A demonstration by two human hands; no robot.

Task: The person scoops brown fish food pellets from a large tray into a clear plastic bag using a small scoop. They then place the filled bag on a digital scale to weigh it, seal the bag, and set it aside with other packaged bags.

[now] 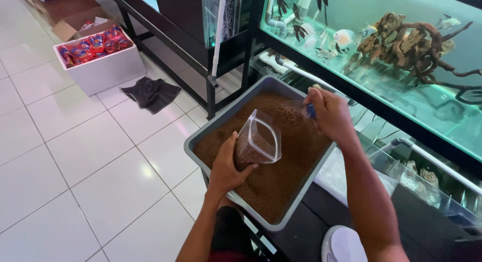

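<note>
Head view, left to right. Far left of the left hand's grip, on the tiled floor (75, 156), sits a white box (103, 66) packed with red and blue packets (93, 45); behind it a cardboard box (75, 18) is cut off by the top edge, its contents too small to make out. Between that box and the grip lies a dark cloth (150, 93), crumpled on the tiles.

The left hand (228, 166) wraps around the lower part of a clear plastic bag (258, 141), its grip clamped on the bag's base, with the fingers hidden behind it. The bag stands upright with its mouth open and holds brown pellets in its lower half. Under the grip, a grey tray (193, 144) is filled almost edge to edge with the same brown pellets (281, 181); its near corner is hidden by the forearms.

Up and right of that grip, the right hand (329, 114) is closed around a small clear scoop (290, 113) loaded with pellets, a blue bit showing at the fingers; the handle is covered by the hand.

Right of both grips, a glass aquarium (401, 98) holds driftwood (411, 46) and pale fish (345, 37), its right end cut off. Below the right forearm a white round object (344, 244) is cropped by the bottom edge and cannot be identified.
</note>
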